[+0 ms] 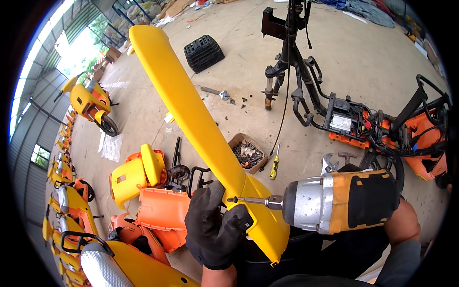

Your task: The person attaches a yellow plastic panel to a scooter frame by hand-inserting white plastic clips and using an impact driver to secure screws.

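Observation:
My left hand [213, 227], in a black glove, is closed on the lower part of a long yellow plastic panel [191, 112], which slants up and away to the left. Its thumb and fingers lie around a cutout near the panel's lower end. From the right, my right hand [403, 221] holds a large cordless impact wrench [342, 201] level; the tool's body hides most of the fingers. A long driver bit [256, 199] reaches from its nose toward the left glove. At the bit's tip sits a small dark screw [233, 199], right over the panel's edge.
A box of screws [247, 152] and a yellow-handled screwdriver [274, 165] lie beyond the panel. Further off are an adjustable wrench [216, 92] and a black crate [203, 52]. A stripped scooter frame [330, 107] stands right; orange panels [162, 210] and yellow scooters [91, 100] are left.

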{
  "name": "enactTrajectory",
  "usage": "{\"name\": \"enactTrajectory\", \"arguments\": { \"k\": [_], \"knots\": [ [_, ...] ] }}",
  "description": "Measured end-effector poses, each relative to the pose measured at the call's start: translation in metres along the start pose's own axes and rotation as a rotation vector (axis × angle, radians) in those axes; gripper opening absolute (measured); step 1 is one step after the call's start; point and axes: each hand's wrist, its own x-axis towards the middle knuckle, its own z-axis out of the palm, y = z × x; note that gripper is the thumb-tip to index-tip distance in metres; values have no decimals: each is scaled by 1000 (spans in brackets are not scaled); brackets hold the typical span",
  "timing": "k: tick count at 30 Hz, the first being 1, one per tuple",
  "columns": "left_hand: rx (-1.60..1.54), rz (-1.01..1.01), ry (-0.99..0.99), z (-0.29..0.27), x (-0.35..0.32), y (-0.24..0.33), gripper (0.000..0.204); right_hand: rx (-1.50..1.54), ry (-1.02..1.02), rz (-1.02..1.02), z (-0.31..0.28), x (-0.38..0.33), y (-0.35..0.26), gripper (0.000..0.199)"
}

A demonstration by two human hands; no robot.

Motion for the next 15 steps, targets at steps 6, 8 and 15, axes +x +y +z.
{"name": "enactTrajectory", "arguments": {
  "k": [6,8,15],
  "knots": [
    [4,34,22,-1,-2,0,49,84,9,98,9,9,0,56],
    [5,26,28,1,1,0,49,176,27,163,9,8,-1,54],
    [34,10,25,2,2,2,48,1174,121,551,-2,-16,9,50]
  ]
}}
